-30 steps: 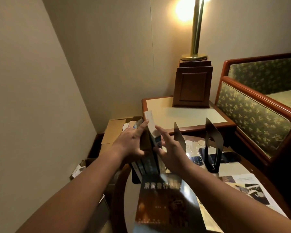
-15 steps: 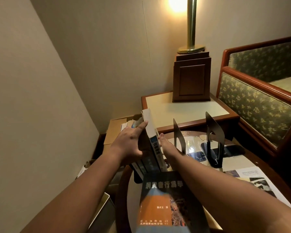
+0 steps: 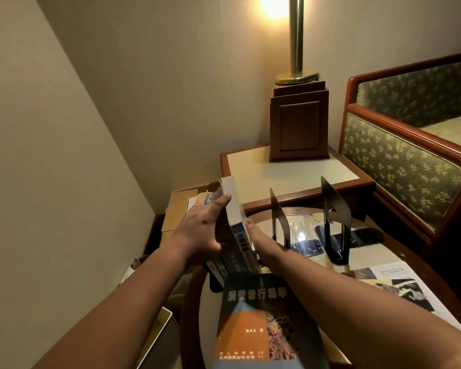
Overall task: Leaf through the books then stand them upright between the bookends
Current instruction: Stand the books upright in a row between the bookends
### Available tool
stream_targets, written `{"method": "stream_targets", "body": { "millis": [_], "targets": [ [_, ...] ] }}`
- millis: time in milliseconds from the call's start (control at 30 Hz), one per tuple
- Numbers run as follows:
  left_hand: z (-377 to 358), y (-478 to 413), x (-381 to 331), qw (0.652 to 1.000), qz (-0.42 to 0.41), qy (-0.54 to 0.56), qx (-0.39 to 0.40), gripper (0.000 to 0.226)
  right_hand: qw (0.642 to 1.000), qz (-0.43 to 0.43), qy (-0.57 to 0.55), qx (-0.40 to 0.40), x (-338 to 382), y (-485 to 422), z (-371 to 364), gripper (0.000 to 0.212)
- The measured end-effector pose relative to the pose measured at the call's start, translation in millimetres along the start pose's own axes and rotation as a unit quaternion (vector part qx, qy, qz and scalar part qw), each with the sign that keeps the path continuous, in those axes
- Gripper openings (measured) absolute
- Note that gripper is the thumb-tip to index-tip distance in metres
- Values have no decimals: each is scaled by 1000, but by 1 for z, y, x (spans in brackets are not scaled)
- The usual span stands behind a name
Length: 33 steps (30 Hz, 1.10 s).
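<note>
My left hand [image 3: 200, 231] clasps the standing white-spined book [image 3: 236, 222], thumb and fingers around it; right hand [image 3: 254, 231] against its other side, fingers hidden.

Bookends [image 3: 336, 222] black — sofa [image 3: 399, 166] green floral.
</note>
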<state>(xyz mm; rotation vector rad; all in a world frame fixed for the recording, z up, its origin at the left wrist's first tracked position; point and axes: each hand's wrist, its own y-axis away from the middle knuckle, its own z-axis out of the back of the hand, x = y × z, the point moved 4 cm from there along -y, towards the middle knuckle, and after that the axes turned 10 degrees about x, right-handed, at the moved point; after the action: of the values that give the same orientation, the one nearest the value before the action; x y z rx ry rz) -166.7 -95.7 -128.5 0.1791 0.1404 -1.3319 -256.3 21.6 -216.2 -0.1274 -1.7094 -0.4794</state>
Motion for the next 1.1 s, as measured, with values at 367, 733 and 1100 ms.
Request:
{"method": "stream_targets", "body": {
  "millis": [367,733,1100],
  "targets": [
    [1,-4,-10,999,-33,-29,-8,109,998,-28,-50,-16,-17,-9,6,58],
    [1,-6,0,999,-39,-22,-18,113,997,-58,-44,-14,-16,-15,2,64],
    [6,-19,-24,995,-81,-29,54,119,998,-51,-20,8,-8,-6,-4,61]
  ]
}}
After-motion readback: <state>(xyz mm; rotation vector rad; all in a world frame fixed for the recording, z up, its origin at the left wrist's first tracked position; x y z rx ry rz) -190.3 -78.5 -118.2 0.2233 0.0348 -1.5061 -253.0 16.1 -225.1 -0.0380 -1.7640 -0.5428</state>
